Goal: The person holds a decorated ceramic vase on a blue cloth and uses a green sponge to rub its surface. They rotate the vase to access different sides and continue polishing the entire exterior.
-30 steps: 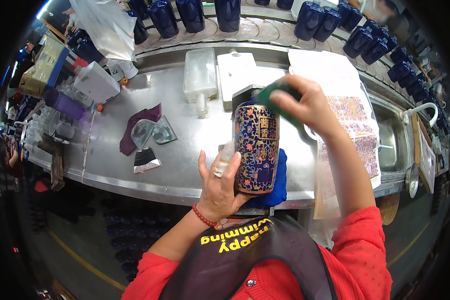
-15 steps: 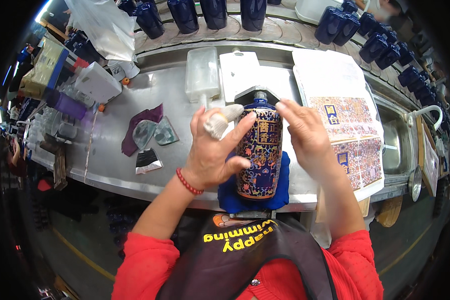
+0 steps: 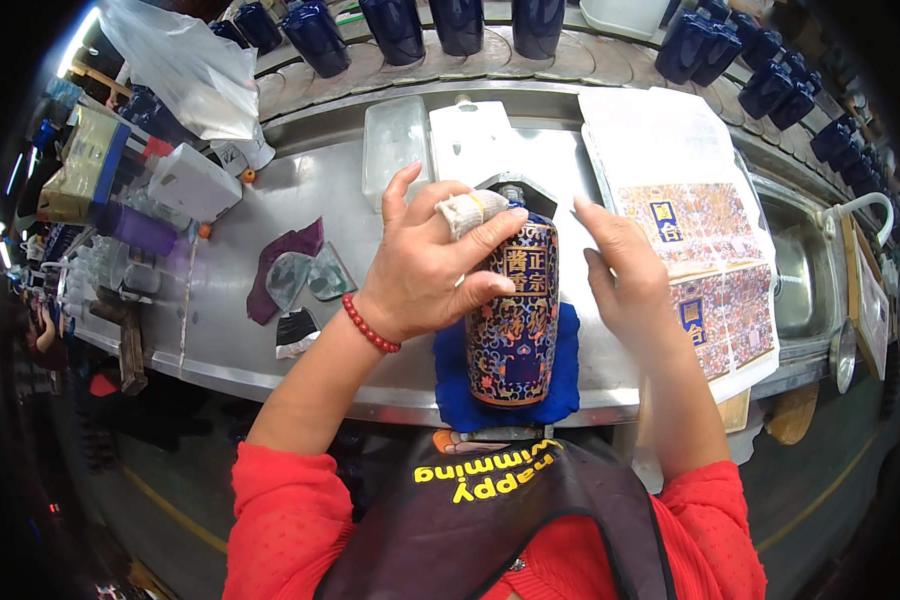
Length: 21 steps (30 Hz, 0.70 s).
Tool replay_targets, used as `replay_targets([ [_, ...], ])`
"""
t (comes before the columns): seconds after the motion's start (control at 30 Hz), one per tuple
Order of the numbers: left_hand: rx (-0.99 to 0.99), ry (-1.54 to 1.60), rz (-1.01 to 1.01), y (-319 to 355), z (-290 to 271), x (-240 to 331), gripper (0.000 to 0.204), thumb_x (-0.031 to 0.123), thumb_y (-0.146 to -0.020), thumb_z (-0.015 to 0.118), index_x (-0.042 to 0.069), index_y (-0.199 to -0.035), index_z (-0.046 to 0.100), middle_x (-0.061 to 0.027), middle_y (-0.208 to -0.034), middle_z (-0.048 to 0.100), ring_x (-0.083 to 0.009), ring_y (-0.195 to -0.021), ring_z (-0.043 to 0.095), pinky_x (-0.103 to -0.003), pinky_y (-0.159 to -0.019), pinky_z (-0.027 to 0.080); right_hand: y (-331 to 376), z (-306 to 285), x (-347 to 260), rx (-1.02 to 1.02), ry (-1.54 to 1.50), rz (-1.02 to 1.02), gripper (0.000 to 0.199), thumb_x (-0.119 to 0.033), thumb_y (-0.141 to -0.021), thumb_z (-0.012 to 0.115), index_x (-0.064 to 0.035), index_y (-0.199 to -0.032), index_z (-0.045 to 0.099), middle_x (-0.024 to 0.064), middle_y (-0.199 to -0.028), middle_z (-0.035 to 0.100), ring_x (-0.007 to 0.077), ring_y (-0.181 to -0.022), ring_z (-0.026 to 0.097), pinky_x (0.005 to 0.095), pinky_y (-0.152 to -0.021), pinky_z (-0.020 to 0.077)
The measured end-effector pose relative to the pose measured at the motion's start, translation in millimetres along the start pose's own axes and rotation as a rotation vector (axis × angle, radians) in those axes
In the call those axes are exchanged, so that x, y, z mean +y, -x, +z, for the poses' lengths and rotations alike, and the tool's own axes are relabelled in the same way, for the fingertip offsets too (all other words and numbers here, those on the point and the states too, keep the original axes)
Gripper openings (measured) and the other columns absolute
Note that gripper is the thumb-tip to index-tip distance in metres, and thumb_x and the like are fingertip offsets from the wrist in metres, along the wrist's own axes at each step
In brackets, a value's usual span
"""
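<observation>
A dark blue bottle covered in a colourful floral pattern with gold characters lies on a blue cloth, its neck pointing away from me. My left hand is open, with the index finger and thumb against the bottle's upper left side. White fabric is wrapped around one of its fingers. To the right of the bottle, my right hand hovers open, fingers extended, apart from it and holding nothing. A grey angled support is partly visible behind the bottle's neck.
Patterned printed sheets lie on white paper at the right, beside a metal sink. Purple and pale scraps rest on the steel table. A clear plastic container stands farther back. Several plain blue bottles line a conveyor beyond.
My right hand has come away from the bottle's top right side and moved right. My left hand stays against the bottle, its index finger now at the upper edge. The view has shifted slightly.
</observation>
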<state>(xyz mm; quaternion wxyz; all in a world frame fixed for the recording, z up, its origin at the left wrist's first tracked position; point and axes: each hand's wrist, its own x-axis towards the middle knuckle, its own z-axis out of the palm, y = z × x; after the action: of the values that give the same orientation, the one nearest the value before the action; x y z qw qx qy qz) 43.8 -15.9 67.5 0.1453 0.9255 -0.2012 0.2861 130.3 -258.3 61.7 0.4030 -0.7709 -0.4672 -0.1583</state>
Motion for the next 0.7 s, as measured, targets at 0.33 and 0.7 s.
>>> replay_targets([
  [0.33,0.118,0.164,-0.289,29,0,20,0.074,0.059,-0.106,0.029,-0.001,-0.136,0.060,-0.0178,-0.127,0.068,-0.0344,-0.118,0.063,-0.055,-0.115,0.031,-82,-6,25,-0.283,-0.188,-0.013,0.026,-0.019,-0.090,0.070,0.0000,-0.106,0.066,0.0144,-0.085,0.070,0.0224,-0.075,0.067,0.0333,-0.070,0.0537],
  [0.7,-0.062,0.118,-0.322,82,3,117,0.079,0.053,-0.085,0.073,0.007,-0.146,0.052,-0.0213,-0.147,0.051,-0.0381,-0.138,0.041,-0.057,-0.121,0.010,-114,3,6,-0.488,-0.113,-0.149,0.029,-0.015,-0.083,0.072,0.0027,-0.106,0.068,0.0219,-0.085,0.071,0.0357,-0.078,0.072,0.0406,-0.073,0.0572],
])
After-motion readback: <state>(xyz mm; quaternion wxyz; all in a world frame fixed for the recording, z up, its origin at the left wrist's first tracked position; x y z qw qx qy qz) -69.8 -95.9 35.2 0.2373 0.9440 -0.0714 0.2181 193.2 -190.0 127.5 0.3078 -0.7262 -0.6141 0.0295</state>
